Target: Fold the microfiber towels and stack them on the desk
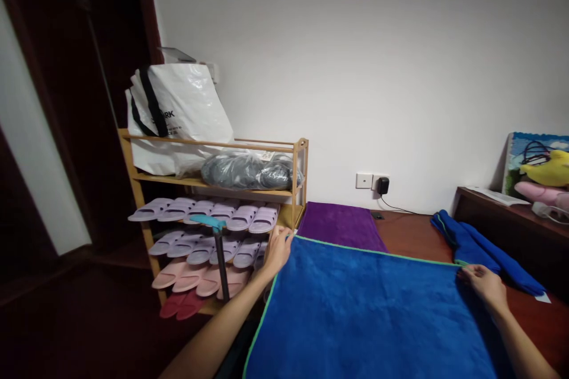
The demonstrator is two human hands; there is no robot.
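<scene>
A blue towel (373,308) with a green edge is stretched out between my two hands. At its far left corner, my left hand (280,247) pinches the cloth. My right hand (484,284) grips the far right corner with closed fingers. Behind the blue towel a purple towel (340,225) lies flat on the brown tabletop (409,231), partly covered from view. Another blue towel (489,249), bunched and folded with a white tag, rests on the table just beyond my right hand.
At the left stands a wooden shoe rack (300,172) with rows of slippers (242,217), a white bag (186,100) and a plastic-wrapped grey bundle (249,170). A blue-topped handle (217,225) rises before it. A black plug (383,185) sits in the wall; a yellow plush toy (549,170) is at right.
</scene>
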